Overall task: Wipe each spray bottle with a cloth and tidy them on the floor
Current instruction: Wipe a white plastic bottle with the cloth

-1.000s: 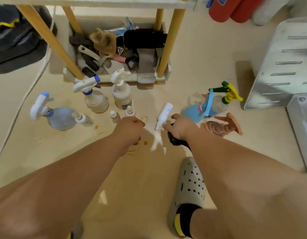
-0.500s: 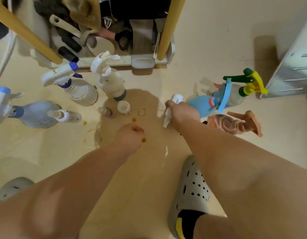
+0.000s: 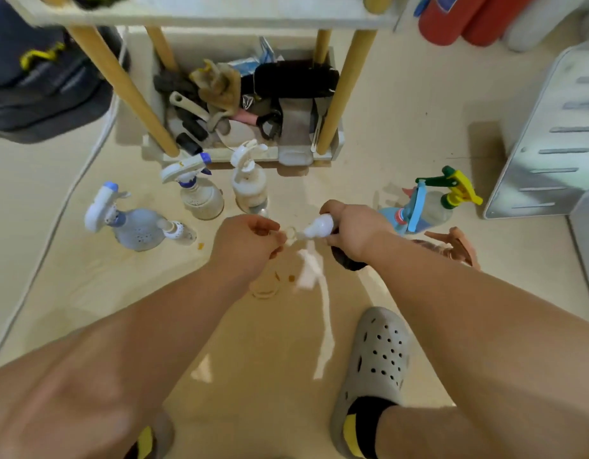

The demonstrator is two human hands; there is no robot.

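The fingers (image 3: 333,207) of the right hand (image 3: 356,230) are curled round a small white bottle (image 3: 317,226), which is held above the floor (image 3: 402,134) with its narrow end toward the left hand (image 3: 250,240). A dark cloth (image 3: 347,261) hangs out under the same palm. The fingers (image 3: 270,226) of the left hand are bent, and their tips come together just beside the narrow end of the bottle. If they pinch something small there, I cannot tell, because this part is blurred.

The label on the red cylinder (image 3: 452,18) at the far right corner is too blurred to read.

The floor is pale beige and glossy, with light patches and some small orange-brown spots and ring marks (image 3: 263,288) below the hands. On its left side stand a blue-and-white trigger bottle (image 3: 134,226), a small dotted bottle (image 3: 179,230) touching it, a clear bottle with a blue nozzle (image 3: 200,197) and a bottle with a white trigger (image 3: 250,187). To the right are a blue bottle (image 3: 395,220), a clear one with a green and yellow trigger (image 3: 448,193) and an orange-brown one (image 3: 452,243), apparently lying down.

Behind them is a rack (image 3: 121,81) with wooden poles; its low shelf (image 3: 296,157) holds brushes and gloves. A white cable (image 3: 58,220) runs along the left edge of the floor, a dark bag (image 3: 44,81) is at the far left, and a grey slotted panel (image 3: 551,144) leans at the right. A grey clog (image 3: 376,369) is on the right foot.
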